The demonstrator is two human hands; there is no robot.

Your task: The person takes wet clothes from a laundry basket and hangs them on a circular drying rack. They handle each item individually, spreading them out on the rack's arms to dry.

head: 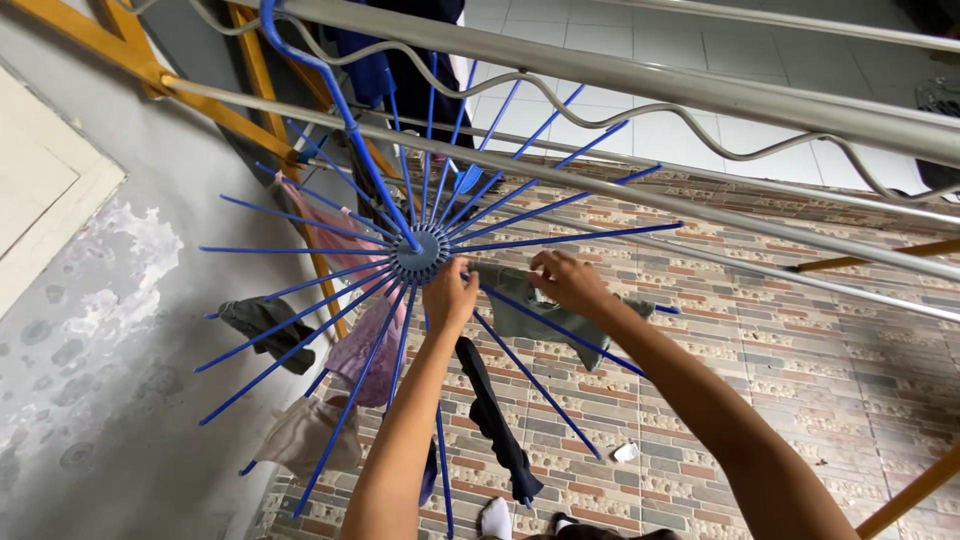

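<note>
A blue round drying hanger (420,255) with many spokes hangs from a metal rail. My left hand (450,295) grips one end of a grey-green cloth (535,320) close to the hub. My right hand (565,280) holds the same cloth a little to the right, over a spoke. Draped on other spokes are a long black garment (490,415), a mauve one (370,350), a pink one (325,225), a dark grey one (265,325) and a beige one (305,435).
Grey metal rails (700,95) of a drying rack cross above. An orange frame (250,125) stands by the grey wall (120,330) on the left. Below lie a brick-patterned floor (800,340), a white scrap (626,452) and my feet.
</note>
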